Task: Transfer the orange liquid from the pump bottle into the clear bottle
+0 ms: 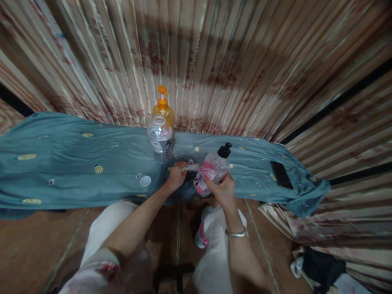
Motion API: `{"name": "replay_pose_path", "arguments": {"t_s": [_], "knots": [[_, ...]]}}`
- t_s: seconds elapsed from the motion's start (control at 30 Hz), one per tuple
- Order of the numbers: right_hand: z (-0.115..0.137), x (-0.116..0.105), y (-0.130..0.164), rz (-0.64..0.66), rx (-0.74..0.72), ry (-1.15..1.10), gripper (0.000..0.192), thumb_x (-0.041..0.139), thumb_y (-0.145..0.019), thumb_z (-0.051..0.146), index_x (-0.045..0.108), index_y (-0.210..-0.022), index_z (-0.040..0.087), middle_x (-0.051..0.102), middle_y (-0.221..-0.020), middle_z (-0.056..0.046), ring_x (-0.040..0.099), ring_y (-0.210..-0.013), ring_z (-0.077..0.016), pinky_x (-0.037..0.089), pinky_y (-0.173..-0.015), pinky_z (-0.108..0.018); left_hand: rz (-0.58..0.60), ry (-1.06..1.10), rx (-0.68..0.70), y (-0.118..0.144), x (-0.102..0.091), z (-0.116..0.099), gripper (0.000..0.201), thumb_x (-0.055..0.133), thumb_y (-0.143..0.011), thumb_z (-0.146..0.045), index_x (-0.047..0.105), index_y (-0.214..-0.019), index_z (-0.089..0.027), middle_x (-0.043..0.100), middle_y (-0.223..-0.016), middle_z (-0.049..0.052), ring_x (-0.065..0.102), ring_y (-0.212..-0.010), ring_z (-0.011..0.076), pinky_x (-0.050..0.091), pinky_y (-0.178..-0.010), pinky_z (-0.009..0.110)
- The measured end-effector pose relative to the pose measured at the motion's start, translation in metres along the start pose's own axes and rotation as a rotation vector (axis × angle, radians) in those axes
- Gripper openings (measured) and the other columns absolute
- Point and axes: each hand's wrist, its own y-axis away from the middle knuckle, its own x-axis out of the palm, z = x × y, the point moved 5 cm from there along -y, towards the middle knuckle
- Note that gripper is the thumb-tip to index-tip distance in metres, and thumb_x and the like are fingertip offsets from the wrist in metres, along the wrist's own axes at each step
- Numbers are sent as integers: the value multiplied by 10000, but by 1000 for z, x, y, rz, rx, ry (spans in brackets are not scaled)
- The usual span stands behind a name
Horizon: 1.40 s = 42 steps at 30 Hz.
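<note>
The right hand (223, 188) is closed around the lower body of a clear plastic pump bottle with a pink label and a black pump head (211, 169), fingers wrapped over the label from the near side. The bottle is tilted, its long axis running from its base at the lower left up to the black pump at the upper right, so the pump points away from the person and to the right. It hangs just above the near edge of the blue-green cloth with small yellow patches (76, 163) that covers the table.

The left hand (177, 176) is pinched shut on a small crumpled white cloth (191, 167), which lies right beside the bottle's base; whether it touches the bottle is hard to tell.

Just behind the left hand stands 1 clear uncapped plastic water bottle (159, 138), upright, and directly behind that an orange pump bottle (163, 109). A round white cap (145, 181) lies on the cloth to the left of the left hand. A black phone (281, 174) lies flat well to the right.
</note>
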Motion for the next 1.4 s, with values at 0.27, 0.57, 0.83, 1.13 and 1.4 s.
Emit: {"name": "replay_pose_path", "arguments": {"t_s": [0.27,0.57,0.83,1.13,1.4], "knots": [[0,15,6,137,-40,-20,463,787,-647,496,695,-964,173,778,-907,-82,723,-807,-246,567,-747,-373,-41,647,-153,0,-6,-44,451,730,-748,-550,685,-991,-173,730,-801,31,716,-792,197,570,-758,321],[8,34,17,243,-74,-11,441,750,-700,475,696,-1016,172,780,-917,-52,726,-798,-222,576,-742,-355,38,366,59,20,-7,-102,425,613,-869,-585,708,-900,-172,692,-777,3,662,-805,207,533,-775,313],[13,32,14,165,-97,21,345,700,-686,396,699,-956,183,773,-916,-54,708,-780,-214,571,-738,-341,-47,-25,440,50,-1,-112,574,376,-1020,-560,524,-1424,-180,559,-1465,149,513,-1369,281,378,-1191,444],[14,34,14,165,-160,32,335,570,-734,346,721,-997,203,785,-947,-94,730,-865,-247,584,-756,-352,-60,-252,641,72,11,-107,618,335,-1054,-460,199,-1621,-257,228,-1682,165,213,-1557,318,207,-1254,551],[8,37,13,165,-184,53,323,544,-736,366,740,-907,173,788,-897,-149,745,-850,-297,580,-744,-377,-22,-398,693,76,12,-112,437,413,-1036,-358,545,-1448,-301,200,-1699,103,111,-1578,363,143,-1248,621]]}}
